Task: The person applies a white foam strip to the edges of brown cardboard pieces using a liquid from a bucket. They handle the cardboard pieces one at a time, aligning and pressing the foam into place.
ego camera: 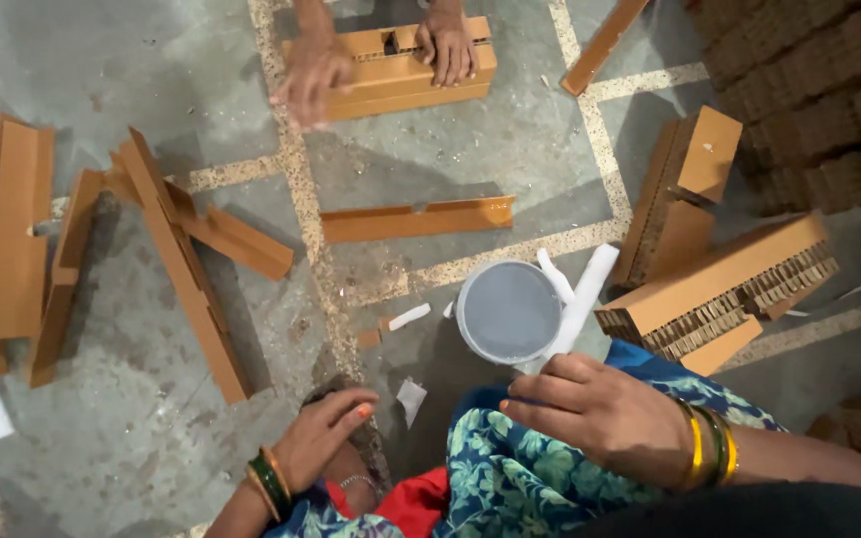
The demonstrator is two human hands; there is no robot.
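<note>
Two hands of the person wearing the camera show in the single head view, low in the picture over a floral blue garment [510,468]. Their right hand [600,413], bangled at the wrist, hovers just near of a round grey tub [508,311] that stands on the stone floor [132,418]; its fingers [535,408] are loosely curled and seem to pinch the near end of a white strip [582,294] that lies across the tub's right rim, though the contact itself is partly hidden, so I cannot be sure of the grip. The left hand [326,433] rests at the near left, fingers relaxed and spread, holding nothing, its tips on a dark patch of floor. To do this well, I judge the strip should be kept steady against the rim so whatever it carries does not drip on the cloth, while the free hand braces low. Cardboard lies all about: a long folded channel [416,217] just beyond the tub, honeycomb-edged blocks [724,284] to the right, and loose strips [186,264] to the left. At the far edge another person's hands [445,48] press on a cardboard piece [401,72], well apart from the tub.
</note>
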